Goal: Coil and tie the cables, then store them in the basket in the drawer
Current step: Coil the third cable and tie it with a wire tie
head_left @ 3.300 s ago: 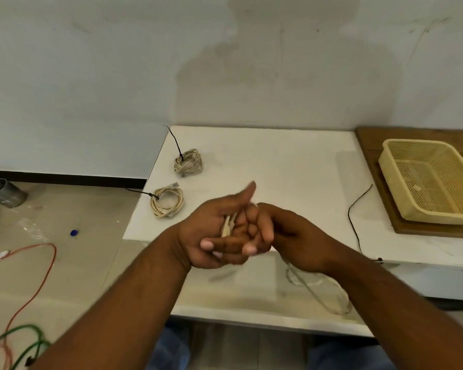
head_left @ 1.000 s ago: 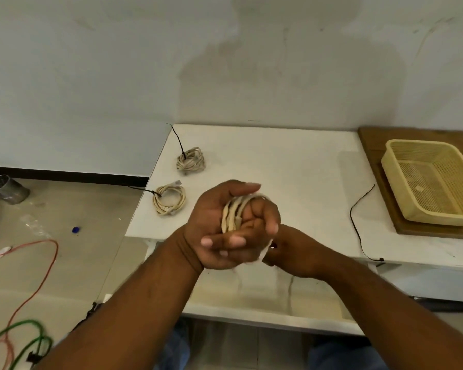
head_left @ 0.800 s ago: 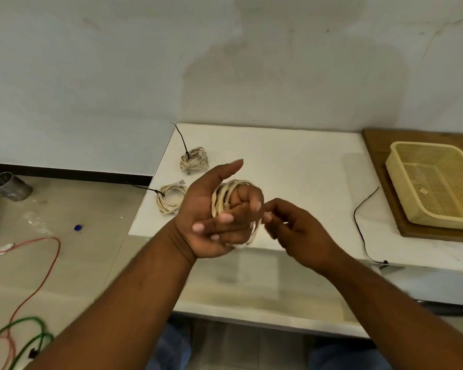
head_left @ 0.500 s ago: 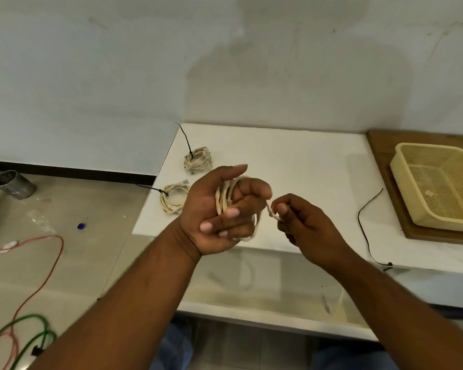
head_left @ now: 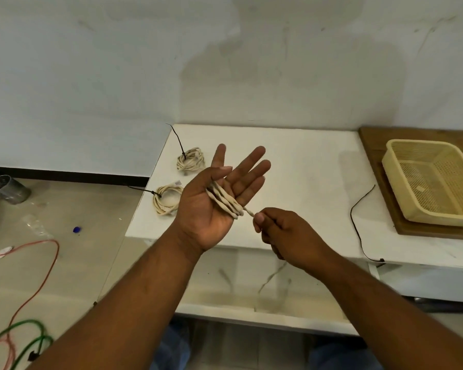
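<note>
Over table near edge: left hand fingers spread, cable coil across palm; right hand fingers pinching its tail.

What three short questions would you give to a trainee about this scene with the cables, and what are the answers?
1. True or false: nothing coiled lies in the basket.
2. How many tied coils lie on the table?
3. What does the right hand pinch? A: the end of the cable looped on the open left hand; B: a tied coil; C: the basket.
Key: 1 true; 2 two; 3 A.
</note>
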